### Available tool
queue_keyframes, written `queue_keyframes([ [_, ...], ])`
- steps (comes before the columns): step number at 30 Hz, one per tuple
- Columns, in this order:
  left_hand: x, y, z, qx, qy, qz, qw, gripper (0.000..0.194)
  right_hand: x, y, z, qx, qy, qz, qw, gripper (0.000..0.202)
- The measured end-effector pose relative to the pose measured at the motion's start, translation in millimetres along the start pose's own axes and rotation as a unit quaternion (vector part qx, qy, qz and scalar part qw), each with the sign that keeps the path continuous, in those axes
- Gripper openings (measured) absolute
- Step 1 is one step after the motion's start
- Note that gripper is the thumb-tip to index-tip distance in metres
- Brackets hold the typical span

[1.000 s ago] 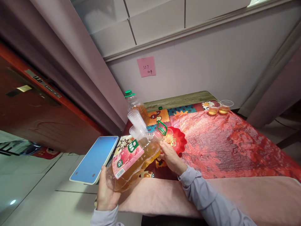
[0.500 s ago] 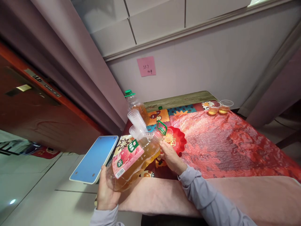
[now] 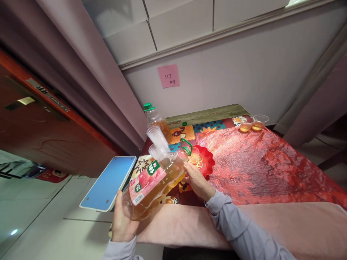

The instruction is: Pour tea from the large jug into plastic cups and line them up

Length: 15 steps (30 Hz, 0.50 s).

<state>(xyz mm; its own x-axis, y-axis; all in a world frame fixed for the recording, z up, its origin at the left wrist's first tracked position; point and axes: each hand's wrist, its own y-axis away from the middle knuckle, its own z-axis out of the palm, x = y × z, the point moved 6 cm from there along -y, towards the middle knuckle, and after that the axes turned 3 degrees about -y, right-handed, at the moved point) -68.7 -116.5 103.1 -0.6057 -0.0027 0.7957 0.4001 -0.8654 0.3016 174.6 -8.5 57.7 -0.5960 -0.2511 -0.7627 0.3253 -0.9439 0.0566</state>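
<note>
A large clear juice bottle (image 3: 151,184) with a pink label and amber juice lies tilted in my two hands, its neck pointing up and to the right. My left hand (image 3: 121,220) is wrapped round its base. My right hand (image 3: 196,179) grips it near the neck, beside a green carrying ring (image 3: 187,146). The bottle's mouth is over a clear cup (image 3: 194,158) in a red scalloped bowl (image 3: 208,162); the cup is partly hidden by the neck. Stacked clear plastic cups (image 3: 158,141) stand leaning just behind the bottle.
Another juice bottle (image 3: 159,126) with a green top stands at the table's back left. Two cups of amber juice (image 3: 246,124) sit at the far right. A small green cap (image 3: 184,124) lies near the back edge. A blue stool (image 3: 108,184) stands left of the table.
</note>
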Motion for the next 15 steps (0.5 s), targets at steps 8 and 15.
queue_keyframes([
  [8,-0.8,0.3,-1.1,-0.009,0.017,-0.015,1.000,0.051,0.5,1.1,-0.4,0.005,-0.020,0.023,1.000,0.054],
  [15,-1.3,-2.3,-5.2,-0.007,0.003,-0.004,1.000,0.053,-0.1,1.2,1.1,-0.006,-0.022,0.024,0.999,0.053],
])
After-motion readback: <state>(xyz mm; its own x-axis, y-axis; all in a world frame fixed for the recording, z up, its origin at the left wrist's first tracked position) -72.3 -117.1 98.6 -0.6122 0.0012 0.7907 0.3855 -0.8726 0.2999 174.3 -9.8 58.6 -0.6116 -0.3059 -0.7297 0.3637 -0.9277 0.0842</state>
